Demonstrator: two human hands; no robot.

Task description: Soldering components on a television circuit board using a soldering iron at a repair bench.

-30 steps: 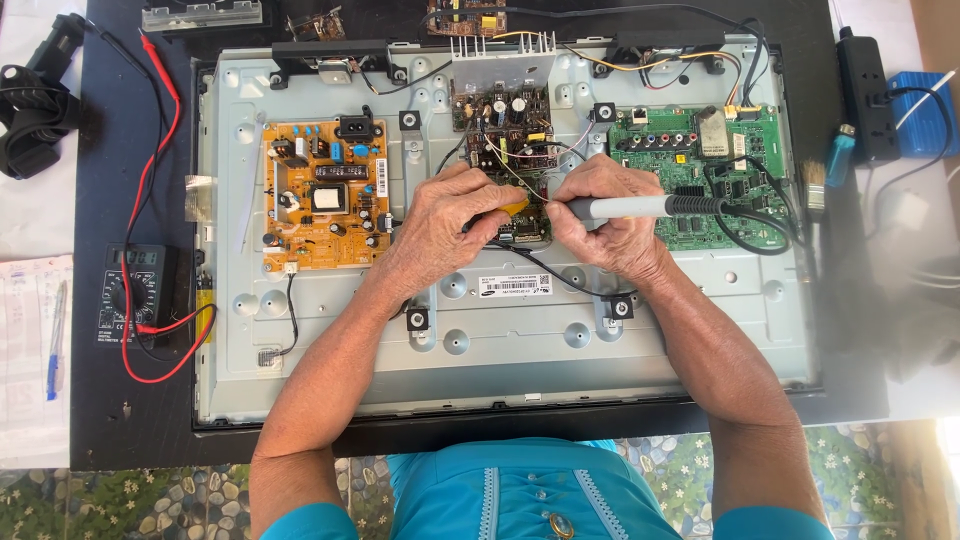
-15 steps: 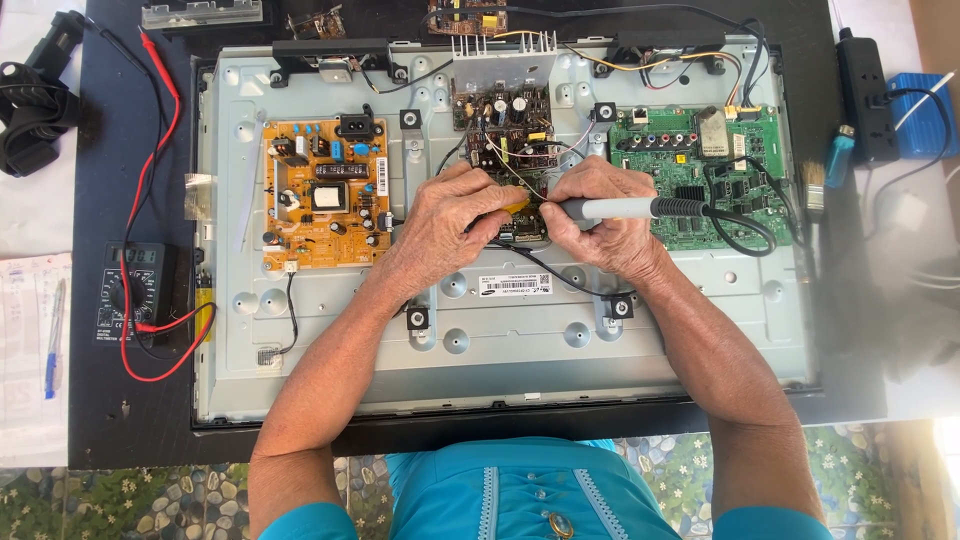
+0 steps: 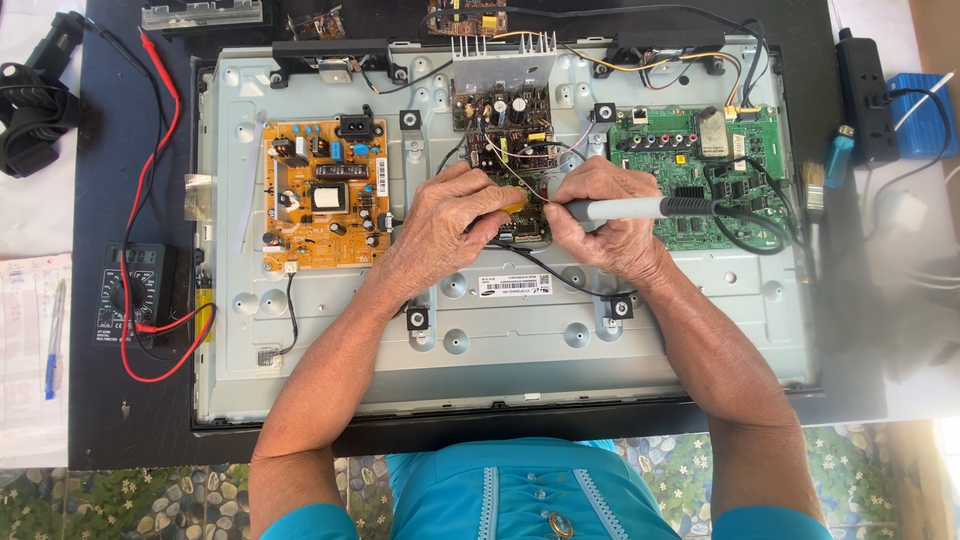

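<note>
1. Electronics repair bench, looks like a small or home workshop rather than a lab.
2. Flat-panel TV point(image 3: 500, 330) lies face down on a black table point(image 3: 130, 420), back cover off, metal chassis and boards exposed: orange power board point(image 3: 320, 195), green main board point(image 3: 700, 170), small brown board point(image 3: 505, 125) at centre.
3. Bench tools around it: digital multimeter point(image 3: 130, 290) with red and black leads, soldering iron point(image 3: 640, 208) in hand, small brush point(image 3: 812, 185), black power strip point(image 3: 862, 95) with a plug in it.
4. Spare loose boards point(image 3: 465, 15) at the top edge of the table.
5. Papers and a blue pen point(image 3: 52, 340) at the left.
6. Pebble-pattern floor point(image 3: 120, 500) below the table edge suggests a domestic or porch setting.
</note>
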